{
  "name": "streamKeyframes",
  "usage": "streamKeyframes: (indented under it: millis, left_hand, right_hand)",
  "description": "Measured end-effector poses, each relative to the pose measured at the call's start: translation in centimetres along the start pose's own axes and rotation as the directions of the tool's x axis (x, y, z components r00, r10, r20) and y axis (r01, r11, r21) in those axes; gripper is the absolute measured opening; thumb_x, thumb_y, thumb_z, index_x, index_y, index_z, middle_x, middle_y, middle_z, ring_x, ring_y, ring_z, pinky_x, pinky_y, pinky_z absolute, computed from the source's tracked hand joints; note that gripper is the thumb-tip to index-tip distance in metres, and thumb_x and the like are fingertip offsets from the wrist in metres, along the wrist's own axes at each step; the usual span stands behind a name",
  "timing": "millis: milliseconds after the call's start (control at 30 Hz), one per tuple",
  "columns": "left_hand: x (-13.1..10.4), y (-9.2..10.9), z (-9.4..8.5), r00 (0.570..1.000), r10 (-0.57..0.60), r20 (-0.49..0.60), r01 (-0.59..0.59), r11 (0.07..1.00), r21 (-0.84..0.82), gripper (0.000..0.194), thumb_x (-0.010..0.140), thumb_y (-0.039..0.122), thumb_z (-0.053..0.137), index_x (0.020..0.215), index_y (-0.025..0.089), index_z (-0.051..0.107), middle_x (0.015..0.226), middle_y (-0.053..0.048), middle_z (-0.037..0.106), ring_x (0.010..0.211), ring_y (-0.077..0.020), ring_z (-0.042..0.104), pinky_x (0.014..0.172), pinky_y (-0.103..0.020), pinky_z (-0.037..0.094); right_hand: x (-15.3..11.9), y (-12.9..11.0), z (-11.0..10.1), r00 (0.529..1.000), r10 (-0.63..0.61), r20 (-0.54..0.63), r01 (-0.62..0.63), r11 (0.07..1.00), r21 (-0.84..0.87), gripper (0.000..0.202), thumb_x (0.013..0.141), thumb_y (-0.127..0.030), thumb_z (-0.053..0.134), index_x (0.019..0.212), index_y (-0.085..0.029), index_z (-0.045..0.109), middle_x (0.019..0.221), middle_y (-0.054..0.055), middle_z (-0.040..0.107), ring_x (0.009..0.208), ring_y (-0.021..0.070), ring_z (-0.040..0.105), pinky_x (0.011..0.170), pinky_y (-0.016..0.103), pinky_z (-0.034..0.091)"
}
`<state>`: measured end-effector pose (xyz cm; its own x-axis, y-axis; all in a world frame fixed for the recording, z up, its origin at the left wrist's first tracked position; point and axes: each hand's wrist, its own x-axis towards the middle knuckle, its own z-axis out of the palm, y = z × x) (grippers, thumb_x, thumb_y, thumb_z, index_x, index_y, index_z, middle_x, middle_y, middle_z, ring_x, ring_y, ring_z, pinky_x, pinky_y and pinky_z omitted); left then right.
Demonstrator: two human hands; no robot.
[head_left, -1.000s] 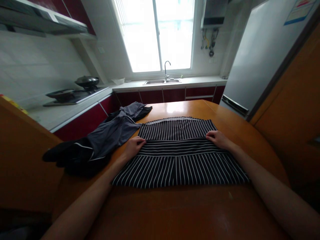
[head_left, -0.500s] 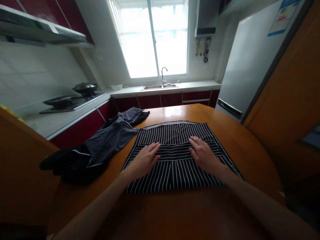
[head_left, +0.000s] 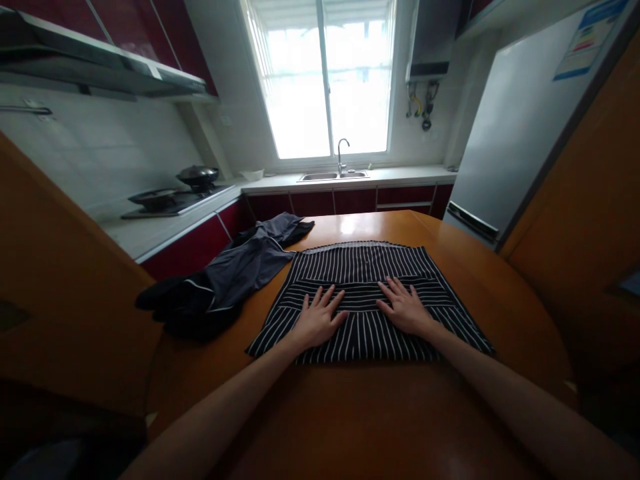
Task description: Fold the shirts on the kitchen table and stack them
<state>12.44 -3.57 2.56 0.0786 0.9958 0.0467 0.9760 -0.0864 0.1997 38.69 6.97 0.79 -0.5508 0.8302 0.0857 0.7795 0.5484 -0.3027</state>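
Note:
A black garment with white stripes (head_left: 370, 340) lies flat in front of me, and I cannot make out its exact kind. Its stripes run lengthwise at top and bottom, with a crosswise band in the middle. On the left of that band my left hand (head_left: 320, 319) rests palm down, fingers spread. My right hand (head_left: 404, 307) lies the same way on the right side, its fingers also apart. Both hands press on the cloth without gripping it.
The garment is on a round-edged wooden table (head_left: 380, 420). Crumpled dark grey and black clothing (head_left: 240, 270) lies to its left. Beyond are a counter with a sink (head_left: 320, 177), a stove (head_left: 183, 201) with pans, and a fridge (head_left: 515, 127) at the right.
My hands have come down flat with the fingers spread wider. The garment's near edge now sits a little farther from me. The whole view has shifted slightly left.

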Motion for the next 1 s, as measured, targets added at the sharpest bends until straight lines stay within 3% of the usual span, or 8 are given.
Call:
streamKeyframes:
  millis: [267,367,433,500,600,700,833,1000]
  left_hand:
    - [-3.0,-8.9,-2.2,0.956,-0.292,0.002,0.292,0.956,0.01,0.06,0.103,0.053,0.032,0.158,0.028,0.032,0.166,-0.009,0.02,0.154,-0.0354,0.014,0.117,-0.069,0.011]
    - [-3.9,-10.2,-3.4,0.937,-0.339,-0.077,0.34,0.94,-0.005,0.055,0.104,0.044,0.033,0.154,0.022,0.04,0.162,-0.014,0.032,0.151,-0.0368,0.023,0.116,-0.071,0.014]
    - [-4.2,-9.0,-4.2,0.936,-0.289,-0.202,0.296,0.955,0.003,0.052,0.105,0.039,0.033,0.15,0.017,0.045,0.158,-0.017,0.039,0.15,-0.0357,0.028,0.118,-0.066,0.015]
    - [-4.6,-6.2,-4.5,0.957,-0.103,-0.27,0.111,0.994,0.012,0.051,0.105,0.037,0.034,0.15,0.016,0.045,0.159,-0.015,0.039,0.15,-0.0306,0.028,0.122,-0.057,0.018]
    - [-5.5,-1.0,-3.7,0.967,0.194,-0.165,-0.196,0.981,0.004,0.052,0.106,0.042,0.033,0.155,0.023,0.036,0.161,-0.008,0.038,0.152,-0.0234,0.026,0.123,-0.05,0.02]
    - [-6.5,2.6,-2.1,0.947,0.32,-0.038,-0.319,0.948,0.014,0.062,0.105,0.05,0.034,0.16,0.023,0.023,0.165,-0.008,0.028,0.154,-0.025,0.017,0.123,-0.05,0.017]
    - [-7.0,3.5,-1.1,0.952,0.307,0.018,-0.307,0.951,0.04,0.068,0.105,0.051,0.034,0.161,0.018,0.016,0.166,-0.01,0.022,0.155,-0.0276,0.014,0.123,-0.052,0.014]
    - [-6.7,3.2,-1.1,0.948,0.32,0.002,-0.319,0.944,0.085,0.065,0.104,0.047,0.035,0.161,0.017,0.02,0.166,-0.009,0.023,0.155,-0.0268,0.014,0.124,-0.051,0.014]
  right_hand:
    - [0.6,5.8,-0.7,0.977,0.208,-0.054,-0.212,0.975,-0.074,0.068,0.101,-0.057,0.029,0.156,-0.018,0.036,0.165,0.017,0.025,0.153,0.0323,0.019,0.12,0.06,0.013]
    - [0.5,5.7,-1.0,0.969,0.224,-0.107,-0.234,0.968,-0.094,0.067,0.102,-0.052,0.029,0.155,-0.011,0.036,0.162,0.023,0.028,0.151,0.0361,0.021,0.118,0.065,0.016]
    - [0.0,4.0,-1.2,0.964,0.174,-0.199,-0.199,0.973,-0.114,0.065,0.103,-0.047,0.028,0.154,-0.008,0.037,0.161,0.025,0.029,0.151,0.0382,0.021,0.116,0.069,0.017]
    - [-1.0,1.2,-1.1,0.957,0.043,-0.285,-0.082,0.989,-0.126,0.06,0.103,-0.042,0.029,0.153,-0.009,0.039,0.161,0.023,0.031,0.152,0.0359,0.02,0.117,0.068,0.017]
    - [-3.2,-3.7,0.0,0.942,-0.197,-0.271,0.173,0.979,-0.11,0.057,0.103,-0.039,0.03,0.155,-0.015,0.036,0.162,0.014,0.032,0.153,0.0277,0.02,0.121,0.058,0.019]
    - [-5.2,-7.2,1.7,0.923,-0.348,-0.163,0.337,0.937,-0.091,0.059,0.102,-0.038,0.033,0.157,-0.016,0.034,0.163,0.01,0.03,0.153,0.0248,0.021,0.122,0.053,0.021]
    - [-6.1,-8.3,2.8,0.932,-0.349,-0.097,0.34,0.935,-0.1,0.061,0.1,-0.039,0.038,0.156,-0.014,0.035,0.164,0.012,0.027,0.153,0.0267,0.018,0.122,0.053,0.019]
    - [-6.0,-8.4,2.0,0.951,-0.298,-0.082,0.291,0.953,-0.088,0.064,0.1,-0.042,0.039,0.157,-0.013,0.032,0.165,0.012,0.022,0.154,0.0265,0.015,0.124,0.051,0.015]
